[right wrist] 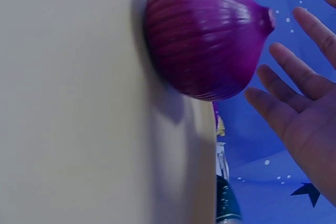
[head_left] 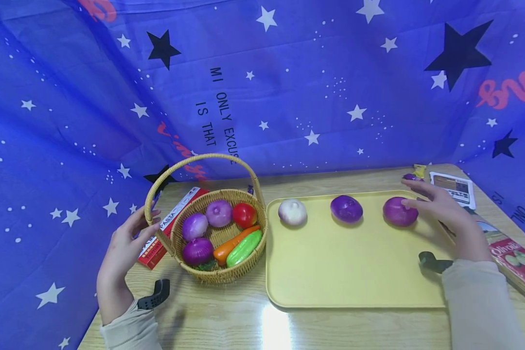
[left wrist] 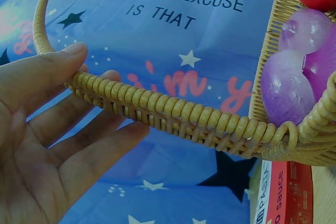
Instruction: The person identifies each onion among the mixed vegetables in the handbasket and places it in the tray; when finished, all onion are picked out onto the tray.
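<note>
Onion (head_left: 399, 211): smooth, purple, ribbed, beside splayed right hand (head_left: 442, 211). Woven basket handle (left wrist: 157, 109): touched by flat left hand (head_left: 124, 248).

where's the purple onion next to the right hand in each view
Head: purple onion, rightmost of three on the yellow tray, by the right hand.
Left wrist: not in it.
Right wrist: top centre, on the tray, fingers just apart.
Shared landmark: the yellow tray.
</note>
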Action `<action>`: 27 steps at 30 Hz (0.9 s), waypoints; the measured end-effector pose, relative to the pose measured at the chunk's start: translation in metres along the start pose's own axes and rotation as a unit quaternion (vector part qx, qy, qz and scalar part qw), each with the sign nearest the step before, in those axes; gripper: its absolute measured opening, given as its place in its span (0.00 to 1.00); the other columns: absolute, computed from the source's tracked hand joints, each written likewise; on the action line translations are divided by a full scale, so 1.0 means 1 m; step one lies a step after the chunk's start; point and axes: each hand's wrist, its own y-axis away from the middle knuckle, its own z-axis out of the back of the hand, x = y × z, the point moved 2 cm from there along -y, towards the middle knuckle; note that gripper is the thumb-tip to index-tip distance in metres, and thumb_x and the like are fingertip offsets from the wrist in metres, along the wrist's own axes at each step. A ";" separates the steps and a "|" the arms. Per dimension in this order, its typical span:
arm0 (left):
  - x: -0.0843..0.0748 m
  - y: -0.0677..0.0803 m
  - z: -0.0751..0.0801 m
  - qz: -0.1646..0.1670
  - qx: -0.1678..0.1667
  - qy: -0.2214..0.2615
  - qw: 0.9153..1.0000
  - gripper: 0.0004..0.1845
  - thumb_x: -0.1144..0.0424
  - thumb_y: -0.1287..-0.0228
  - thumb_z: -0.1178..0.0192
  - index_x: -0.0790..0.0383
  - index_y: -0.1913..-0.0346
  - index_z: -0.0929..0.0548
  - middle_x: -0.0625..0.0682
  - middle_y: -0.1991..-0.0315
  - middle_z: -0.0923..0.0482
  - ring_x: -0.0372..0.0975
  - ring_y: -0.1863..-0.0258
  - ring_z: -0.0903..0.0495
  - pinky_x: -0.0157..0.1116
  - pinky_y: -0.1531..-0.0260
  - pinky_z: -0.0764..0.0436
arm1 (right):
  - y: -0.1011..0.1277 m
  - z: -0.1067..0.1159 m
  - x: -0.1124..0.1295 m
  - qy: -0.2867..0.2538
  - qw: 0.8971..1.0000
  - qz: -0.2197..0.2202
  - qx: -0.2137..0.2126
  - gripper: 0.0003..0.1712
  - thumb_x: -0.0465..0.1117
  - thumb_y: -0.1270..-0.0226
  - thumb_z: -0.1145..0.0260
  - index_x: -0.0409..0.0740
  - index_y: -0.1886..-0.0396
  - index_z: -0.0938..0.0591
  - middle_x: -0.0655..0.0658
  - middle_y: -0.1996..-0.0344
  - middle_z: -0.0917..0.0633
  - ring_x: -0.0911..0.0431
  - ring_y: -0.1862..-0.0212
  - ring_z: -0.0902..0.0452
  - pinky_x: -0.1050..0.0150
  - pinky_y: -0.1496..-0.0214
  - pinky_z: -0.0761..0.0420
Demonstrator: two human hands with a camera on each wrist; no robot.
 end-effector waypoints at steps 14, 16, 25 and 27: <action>-0.001 0.000 0.001 0.002 0.004 -0.001 1.000 0.28 0.51 0.30 0.49 0.47 0.30 0.38 0.53 0.40 0.24 0.22 0.47 0.28 0.38 0.45 0.23 | 0.003 0.002 0.023 -0.005 1.000 0.028 -0.003 0.39 0.47 0.34 0.38 0.53 0.27 0.43 0.34 0.27 0.46 0.29 0.32 0.48 0.33 0.35 0.43; -0.001 0.001 0.001 0.003 0.006 0.007 1.000 0.28 0.51 0.30 0.49 0.48 0.29 0.39 0.54 0.40 0.24 0.32 0.43 0.25 0.49 0.44 0.24 | 0.003 0.001 0.028 0.000 0.999 0.035 -0.004 0.38 0.46 0.34 0.38 0.51 0.27 0.43 0.34 0.27 0.45 0.28 0.32 0.47 0.34 0.35 0.43; -0.002 0.000 0.001 0.002 0.003 -0.001 1.000 0.28 0.52 0.30 0.49 0.47 0.29 0.39 0.54 0.41 0.24 0.39 0.43 0.25 0.48 0.44 0.24 | -0.005 -0.009 0.053 0.010 0.998 0.061 0.003 0.37 0.44 0.35 0.37 0.45 0.29 0.40 0.35 0.29 0.40 0.33 0.32 0.43 0.60 0.31 0.33; -0.002 0.000 0.000 0.003 0.004 0.001 1.000 0.28 0.52 0.30 0.49 0.46 0.29 0.39 0.54 0.41 0.24 0.39 0.42 0.25 0.49 0.44 0.24 | -0.008 -0.013 0.060 0.018 0.997 0.071 0.000 0.36 0.45 0.35 0.36 0.45 0.30 0.38 0.37 0.30 0.38 0.36 0.32 0.42 0.72 0.36 0.31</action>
